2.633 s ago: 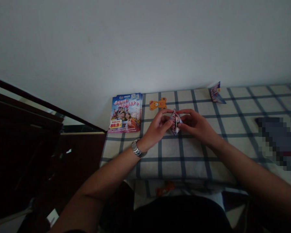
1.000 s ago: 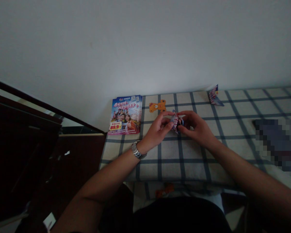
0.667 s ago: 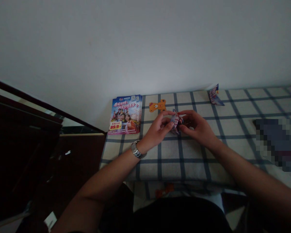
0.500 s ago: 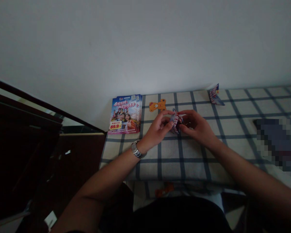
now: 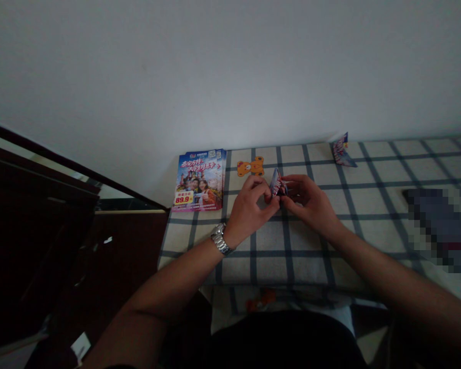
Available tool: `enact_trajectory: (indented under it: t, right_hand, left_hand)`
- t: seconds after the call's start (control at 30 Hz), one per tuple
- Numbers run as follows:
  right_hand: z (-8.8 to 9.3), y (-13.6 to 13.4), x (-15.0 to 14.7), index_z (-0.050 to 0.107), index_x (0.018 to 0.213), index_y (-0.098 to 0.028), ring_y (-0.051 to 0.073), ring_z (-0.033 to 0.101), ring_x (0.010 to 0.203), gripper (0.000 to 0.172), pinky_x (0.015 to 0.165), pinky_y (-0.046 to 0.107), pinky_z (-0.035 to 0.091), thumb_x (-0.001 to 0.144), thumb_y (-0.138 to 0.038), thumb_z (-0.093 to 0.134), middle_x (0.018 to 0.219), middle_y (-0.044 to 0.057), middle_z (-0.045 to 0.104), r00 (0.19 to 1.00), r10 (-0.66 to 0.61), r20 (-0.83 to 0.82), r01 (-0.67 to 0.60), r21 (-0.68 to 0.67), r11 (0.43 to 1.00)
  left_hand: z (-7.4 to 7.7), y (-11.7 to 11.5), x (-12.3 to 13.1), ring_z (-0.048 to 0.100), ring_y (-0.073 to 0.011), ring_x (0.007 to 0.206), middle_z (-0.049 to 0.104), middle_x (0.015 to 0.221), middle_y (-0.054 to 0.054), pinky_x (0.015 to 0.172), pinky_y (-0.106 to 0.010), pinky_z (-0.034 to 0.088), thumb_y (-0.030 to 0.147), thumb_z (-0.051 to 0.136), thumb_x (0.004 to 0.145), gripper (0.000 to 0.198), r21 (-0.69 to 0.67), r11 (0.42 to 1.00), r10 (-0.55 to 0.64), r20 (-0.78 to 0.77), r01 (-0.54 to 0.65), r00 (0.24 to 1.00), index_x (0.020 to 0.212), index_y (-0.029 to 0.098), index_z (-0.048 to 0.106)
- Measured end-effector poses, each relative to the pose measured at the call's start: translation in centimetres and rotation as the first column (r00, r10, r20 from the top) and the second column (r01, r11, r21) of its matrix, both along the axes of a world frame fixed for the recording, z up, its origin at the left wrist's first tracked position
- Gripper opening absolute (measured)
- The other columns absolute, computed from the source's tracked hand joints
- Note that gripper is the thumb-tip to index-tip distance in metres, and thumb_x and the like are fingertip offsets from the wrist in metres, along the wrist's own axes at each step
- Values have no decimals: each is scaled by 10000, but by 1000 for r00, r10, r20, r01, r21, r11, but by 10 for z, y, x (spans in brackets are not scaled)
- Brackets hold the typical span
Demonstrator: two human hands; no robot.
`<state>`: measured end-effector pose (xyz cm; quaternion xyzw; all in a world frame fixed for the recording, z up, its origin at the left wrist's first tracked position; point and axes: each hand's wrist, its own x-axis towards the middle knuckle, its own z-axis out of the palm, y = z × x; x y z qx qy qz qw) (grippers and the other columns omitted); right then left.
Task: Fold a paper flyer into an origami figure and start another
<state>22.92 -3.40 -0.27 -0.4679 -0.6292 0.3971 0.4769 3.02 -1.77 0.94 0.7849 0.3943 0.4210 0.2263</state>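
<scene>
Between my two hands, above the checked tablecloth, is a small folded paper flyer (image 5: 277,185) printed in blue, pink and white. My left hand (image 5: 255,203), with a metal watch on its wrist, pinches the lower left of the paper with curled fingers. On the other side, my right hand (image 5: 307,201) grips the right edge between thumb and fingers. Farther left lies a stack of printed flyers (image 5: 198,182) with a blue top and a yellow price patch. Another folded flyer (image 5: 343,151) stands near the wall at the back right.
The checked tablecloth (image 5: 236,266) covers the table, with a printed bear (image 5: 250,166) beside the flyer stack. A white wall (image 5: 230,72) runs along the back. A dark pixelated object (image 5: 443,225) lies at the right. Dark furniture (image 5: 34,241) stands left of the table.
My left hand has shifted its grip lower on the folded flyer, its fingers curling more. The paper now shows a more pointed, upright shape. My right hand stays nearly in place.
</scene>
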Motion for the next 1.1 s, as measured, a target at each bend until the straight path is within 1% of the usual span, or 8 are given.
enact_trajectory:
  t: [0.1,0.23,0.37,0.43,0.6,0.8,0.9,1.1]
  right_hand:
    - [1,-1,-2,626,1275,-270,191,727,868,422,757,338,644,889,-349,778,1207,72,730,1000,1,-6,-1,1,1000]
    - [2,-2,-2,630,1268,-280,196,725,872,403,763,350,644,897,-343,775,1197,63,727,1000,17,-8,-17,5,1000]
    - [2,-1,-2,634,1266,-282,200,726,876,393,771,363,646,902,-339,772,1201,63,728,1000,20,0,-20,14,1000]
    - [2,-1,-2,629,1266,-280,203,729,877,398,770,368,649,902,-349,773,1201,67,729,1000,19,-3,-19,18,1000]
    - [3,-1,-2,619,1255,-270,200,726,855,403,755,362,655,899,-376,777,1165,70,740,1000,11,3,-11,20,1000]
    - [6,-3,-3,620,1251,-273,194,728,871,391,766,353,659,902,-355,776,1194,65,728,1000,21,5,-21,13,1000]
    - [5,-2,-2,614,1251,-273,201,728,884,395,779,363,663,902,-364,774,1197,69,726,1000,17,12,-17,15,1000]
    - [1,1,0,603,1277,-276,194,724,873,409,779,358,665,914,-384,756,1222,74,719,999,-7,32,6,34,999]
  left_hand:
    - [4,-1,0,630,-180,1017,598,1047,-46,926,-335,530,160,680,943,205,7,1000,17,-43,-16,999,799,199,540]
    - [3,-1,-1,660,-190,1101,650,1115,-54,966,-334,531,127,668,936,186,13,1000,0,-43,1,999,812,199,550]
    - [4,-2,-2,686,-176,997,690,1043,-26,875,-312,535,117,665,929,190,1,1000,-6,-57,6,998,817,205,539]
    - [4,-2,-2,688,-176,968,702,1032,-22,854,-311,532,120,665,929,190,-4,1000,0,-69,-1,998,819,208,537]
    - [4,-3,-2,688,-184,993,704,1054,-37,870,-315,536,114,649,934,187,-13,1000,2,-69,-3,998,827,210,530]
    - [3,-2,-1,669,-173,944,683,1028,-33,834,-312,525,83,645,924,201,-13,1000,-1,-70,0,998,831,209,519]
    - [2,-2,-1,673,-182,959,687,1033,-39,836,-323,532,81,647,920,205,-14,1000,-5,-55,4,998,826,209,517]
    - [1,-1,-1,682,-186,1019,694,1102,-55,898,-342,560,152,637,980,138,8,1000,2,-40,-2,999,874,207,570]
